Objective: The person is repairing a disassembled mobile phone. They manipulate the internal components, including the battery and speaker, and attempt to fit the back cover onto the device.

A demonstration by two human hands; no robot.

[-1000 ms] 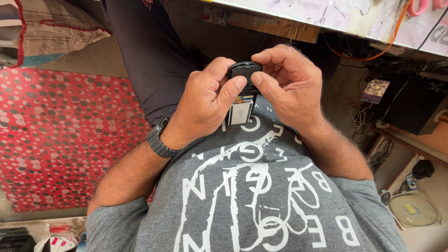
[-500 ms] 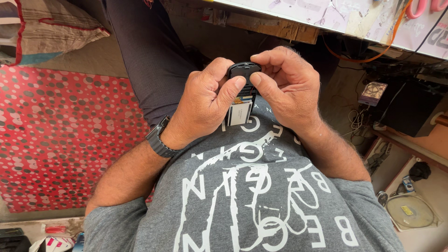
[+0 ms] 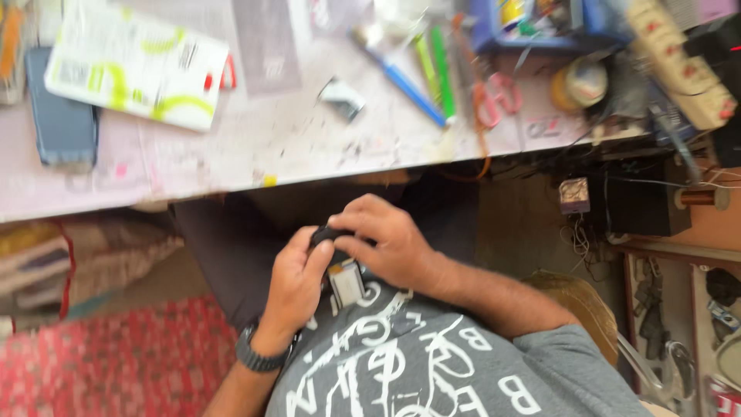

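Both hands meet low over the person's lap, just below the edge of the desk [image 3: 231, 166]. The left hand [image 3: 297, 282] comes up from below with its fingers curled, thumb side pressed against a small black device [image 3: 324, 234] that sits between the two hands. The right hand [image 3: 386, 243] comes in from the right and closes over the top of the same device, fingers bent around it, so only a dark sliver of it shows at the upper left of the knuckles. Each hand is therefore closed on the device, touching it from opposite sides. Just beneath the hands, against the grey shirt [image 3: 432, 363], lies a small rectangular part [image 3: 346, 283] with a pale face and a metal frame; it touches the base of the left thumb, but whether it is joined to the black device cannot be told. A dark watch [image 3: 258, 357] is on the left wrist.

On the desk above, well apart from the hands, lie a dark blue phone [image 3: 60, 108], a white and green packet [image 3: 135, 66], a blue pen [image 3: 409, 81], green markers [image 3: 434, 62], pink scissors [image 3: 494, 100] and a roll of tape [image 3: 580, 83]. A red patterned rug [image 3: 116, 363] covers the floor at the lower left.
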